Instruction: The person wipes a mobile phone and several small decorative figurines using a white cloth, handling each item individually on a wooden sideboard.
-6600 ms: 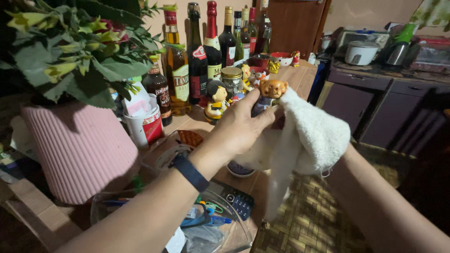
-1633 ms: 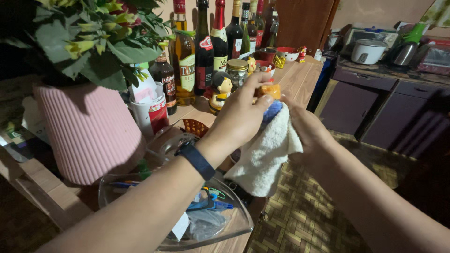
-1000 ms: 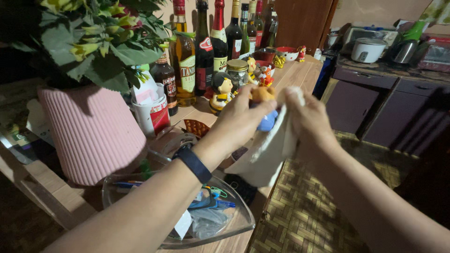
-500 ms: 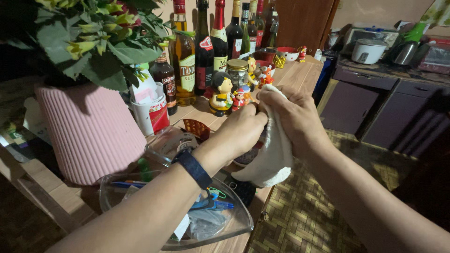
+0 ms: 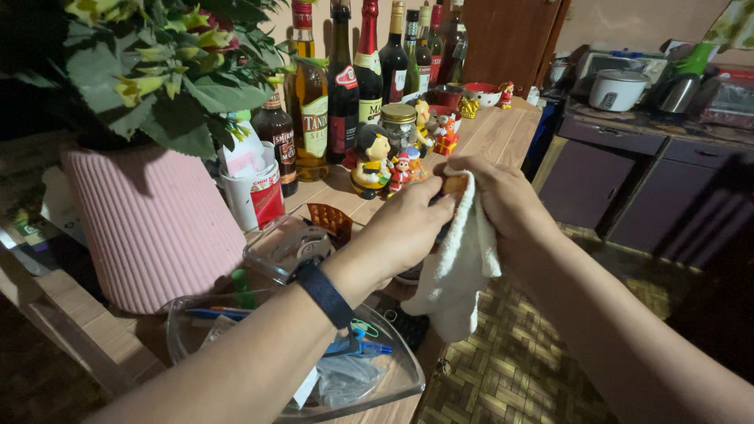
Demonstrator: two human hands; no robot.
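Head view: my left hand [image 5: 404, 228] grips a small glossy figurine [image 5: 453, 184], mostly hidden, only its orange top showing; I cannot tell its axis. My right hand [image 5: 503, 196] clenches a fluffy white cloth [image 5: 455, 267] against it, the cloth hanging long and limp over the wooden counter [image 5: 495, 133] edge. Clear glass bowl [image 5: 393, 385]: pens, clips, paper. Ribbed pink pot [image 5: 149, 220]: leafy plant. Tall glass bottles [image 5: 345, 78] stand upright behind.

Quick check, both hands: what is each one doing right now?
Left hand: closed around a small figurine with an orange-brown head, mostly hidden.
Right hand: closed on a white fluffy cloth, pressing it against the figurine.
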